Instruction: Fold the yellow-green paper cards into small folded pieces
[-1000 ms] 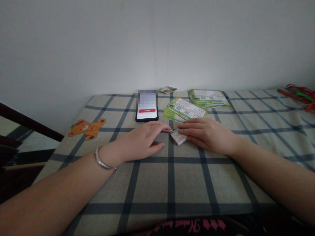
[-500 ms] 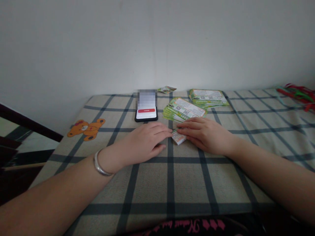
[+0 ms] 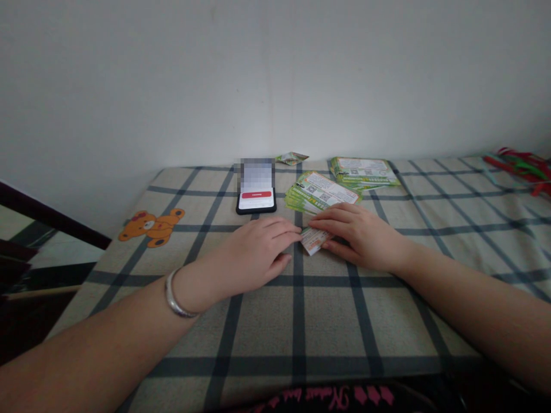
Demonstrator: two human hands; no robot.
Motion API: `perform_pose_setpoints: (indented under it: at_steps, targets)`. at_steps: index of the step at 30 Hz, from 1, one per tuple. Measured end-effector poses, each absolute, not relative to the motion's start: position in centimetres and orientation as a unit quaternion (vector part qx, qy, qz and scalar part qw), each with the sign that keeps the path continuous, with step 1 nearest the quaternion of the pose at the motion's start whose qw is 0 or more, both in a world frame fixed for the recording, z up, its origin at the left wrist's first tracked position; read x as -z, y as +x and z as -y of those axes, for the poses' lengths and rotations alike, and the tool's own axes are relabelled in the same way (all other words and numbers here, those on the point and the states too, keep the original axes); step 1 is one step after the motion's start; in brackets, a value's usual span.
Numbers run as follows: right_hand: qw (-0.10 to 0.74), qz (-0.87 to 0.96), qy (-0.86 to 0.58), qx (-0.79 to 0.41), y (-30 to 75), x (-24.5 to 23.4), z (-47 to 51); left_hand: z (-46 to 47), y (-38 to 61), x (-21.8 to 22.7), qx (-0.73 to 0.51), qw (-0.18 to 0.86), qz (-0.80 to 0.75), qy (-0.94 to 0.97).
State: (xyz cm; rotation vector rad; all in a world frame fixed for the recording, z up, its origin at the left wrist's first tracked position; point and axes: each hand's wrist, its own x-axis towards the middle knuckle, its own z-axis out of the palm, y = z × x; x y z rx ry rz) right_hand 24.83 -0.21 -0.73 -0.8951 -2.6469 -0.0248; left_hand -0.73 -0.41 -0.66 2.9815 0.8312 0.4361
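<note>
A small folded green and white paper packet [image 3: 313, 241] lies on the checked tablecloth [image 3: 301, 321] in the middle. My right hand [image 3: 359, 235] lies over it with fingers stretched, pressing it down. My left hand [image 3: 253, 249] lies flat beside it, palm down, its fingertips touching the packet's left end. A silver bangle [image 3: 174, 295] is on my left wrist. A fanned stack of green leaflets [image 3: 322, 194] lies just beyond my right hand.
A black phone [image 3: 256, 189] with a lit screen lies behind my left hand. A second leaflet stack [image 3: 365, 171] and a small wrapper [image 3: 293, 157] sit near the wall. Red and green straps [image 3: 520, 165] lie at the far right. An orange bear print [image 3: 150, 225] marks the cloth's left side.
My right hand has drawn slightly back and turned over the packet, showing more of its near end. My left hand has barely shifted.
</note>
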Motion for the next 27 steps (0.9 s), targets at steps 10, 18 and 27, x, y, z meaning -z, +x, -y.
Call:
perform_pose_setpoints:
  at_steps: [10,18,27]
  targets:
    - [0.158,0.941,-0.294,-0.065,24.4,-0.2,1.2,0.9,-0.2,0.5,-0.158,0.066,-0.336,0.926]
    - [0.177,0.939,-0.286,-0.066,24.4,0.0,1.2,1.1,-0.2,0.8,-0.183,0.110,-0.356,0.910]
    - [0.200,0.940,-0.274,-0.024,24.2,0.0,1.3,1.0,0.0,0.9,-0.232,0.194,-0.375,0.876]
